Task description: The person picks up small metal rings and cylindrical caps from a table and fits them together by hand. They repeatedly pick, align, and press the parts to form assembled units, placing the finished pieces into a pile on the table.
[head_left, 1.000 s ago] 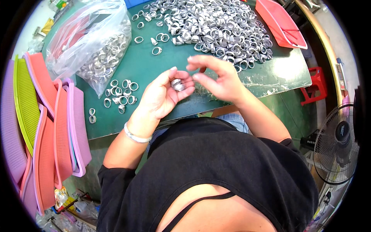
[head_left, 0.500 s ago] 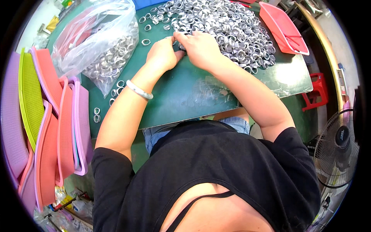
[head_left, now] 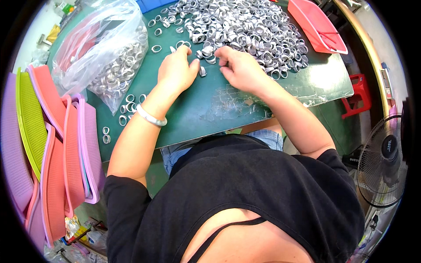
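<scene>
Basically one view, head camera looking down: both hands at the near edge of a big heap of silver metal rings on a green cutting mat. Left hand, silver bangle on its wrist, lies palm-down with fingers loosely curled, fingertips touching loose rings at the heap's edge; can't tell whether anything is pinched under them. Right hand has fingers bent in toward the heap, thumb and forefinger close together, but what they hold is hidden, so can't tell. One single ring sits on the mat between the two hands, apart from both. Rings look small, rigid, light and smooth, likely slippery when stacked; best taken by pinching across the rim with thumb and forefinger, one at a time. Clear plastic bag with more rings lies left of the left hand; a few strays near it. Stacked plastic mesh baskets in pink, purple and green far left, red tray upper right, floor fan right.
</scene>
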A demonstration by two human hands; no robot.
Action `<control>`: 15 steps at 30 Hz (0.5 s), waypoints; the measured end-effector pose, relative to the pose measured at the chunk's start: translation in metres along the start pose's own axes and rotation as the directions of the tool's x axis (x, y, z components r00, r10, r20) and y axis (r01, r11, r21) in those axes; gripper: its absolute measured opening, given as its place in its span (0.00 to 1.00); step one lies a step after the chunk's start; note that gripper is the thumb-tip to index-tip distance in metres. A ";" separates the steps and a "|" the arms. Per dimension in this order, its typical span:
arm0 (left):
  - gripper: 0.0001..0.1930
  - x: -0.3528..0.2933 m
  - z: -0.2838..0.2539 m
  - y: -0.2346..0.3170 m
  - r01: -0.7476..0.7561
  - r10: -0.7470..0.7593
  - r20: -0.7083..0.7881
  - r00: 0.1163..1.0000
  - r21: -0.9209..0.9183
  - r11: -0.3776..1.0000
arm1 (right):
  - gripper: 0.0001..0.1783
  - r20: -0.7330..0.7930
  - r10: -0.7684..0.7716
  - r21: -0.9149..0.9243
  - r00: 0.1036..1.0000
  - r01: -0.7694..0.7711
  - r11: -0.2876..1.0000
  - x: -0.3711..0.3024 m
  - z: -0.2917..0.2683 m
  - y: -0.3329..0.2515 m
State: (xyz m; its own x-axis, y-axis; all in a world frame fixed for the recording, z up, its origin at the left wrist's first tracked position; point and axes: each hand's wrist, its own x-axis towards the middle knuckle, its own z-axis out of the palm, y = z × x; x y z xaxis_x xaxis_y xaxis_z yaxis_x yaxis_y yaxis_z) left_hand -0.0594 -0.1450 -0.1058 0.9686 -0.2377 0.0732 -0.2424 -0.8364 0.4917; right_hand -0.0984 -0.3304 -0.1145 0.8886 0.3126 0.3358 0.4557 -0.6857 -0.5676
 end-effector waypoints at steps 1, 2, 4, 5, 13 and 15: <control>0.13 0.004 0.004 -0.002 -0.029 0.029 -0.038 0.999 0.002 1.000 | 0.19 -0.021 -0.037 0.018 0.999 0.037 0.999 0.000 0.004 -0.001; 0.14 0.008 0.008 -0.005 -0.056 0.056 -0.075 0.996 0.002 0.998 | 0.20 0.011 -0.042 0.062 0.999 0.041 0.997 0.001 0.007 -0.004; 0.15 0.018 0.013 -0.008 -0.076 0.076 0.004 0.997 0.047 0.996 | 0.20 0.018 -0.098 0.096 0.995 0.095 0.991 0.004 0.014 -0.012; 0.15 0.021 0.014 -0.008 -0.091 0.088 0.045 0.995 0.065 0.994 | 0.20 0.021 -0.122 0.109 0.992 0.119 0.987 0.006 0.016 -0.014; 0.14 -0.003 0.010 -0.014 -0.010 0.026 0.044 0.999 -0.326 0.945 | 0.17 0.001 -0.066 0.010 0.998 0.066 0.998 0.006 0.032 -0.010; 0.14 -0.015 0.002 -0.013 0.117 -0.030 0.153 0.988 -0.597 0.794 | 0.15 -0.002 0.015 0.208 1.000 -0.014 0.978 0.004 0.028 -0.007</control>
State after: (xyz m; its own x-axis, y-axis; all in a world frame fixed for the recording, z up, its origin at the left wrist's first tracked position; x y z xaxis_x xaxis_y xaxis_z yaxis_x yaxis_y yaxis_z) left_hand -0.0709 -0.1311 -0.1151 0.9555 -0.2852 -0.0752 -0.0462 -0.3965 0.9169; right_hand -0.0964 -0.3059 -0.1303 0.8952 0.3009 0.3286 0.4439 -0.5381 -0.7165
